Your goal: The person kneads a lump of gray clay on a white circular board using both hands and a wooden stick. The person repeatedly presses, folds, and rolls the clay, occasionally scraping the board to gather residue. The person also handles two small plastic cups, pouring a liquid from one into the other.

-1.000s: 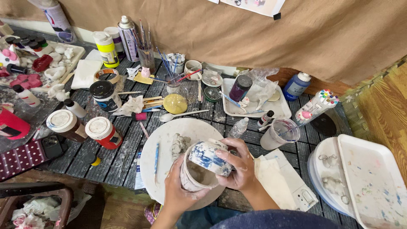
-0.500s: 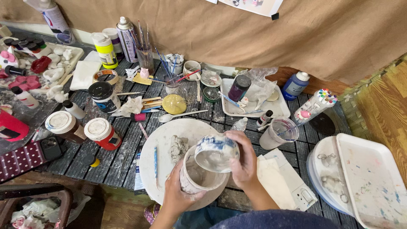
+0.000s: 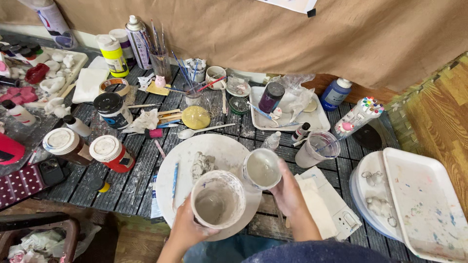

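Head view, left to right. Far left on the dark slatted table: a red jar with white lid and a brown jar with white lid stand upright, apart from the work, near each other. Behind them sits a black-lidded jar, with a crumpled tissue just beside it.

Centre: a round white board lies flat as the work surface, a blue-handled tool lying on its left part and a grey clay lump near its middle.

Left hand grips a white tub from below and the near side, fingers wrapped and clamped on its wall. Tub is upright over the board's near edge, mouth up toward the camera, long axis vertical, grey liquid inside kept level, likely why it is held straight.

Right hand clamps a small cup, fingers curled round its far-right side. Cup is just beside the tub at its upper right, rims near or touching, I cannot tell which. Cup mouth also faces up, axis near vertical, maybe slightly tipped toward the tub; pale liquid inside.

Right of the hands: a clear plastic cup stands upright, then a white paper sheet under the wrist, and a paint-stained white tray at far right, well apart.
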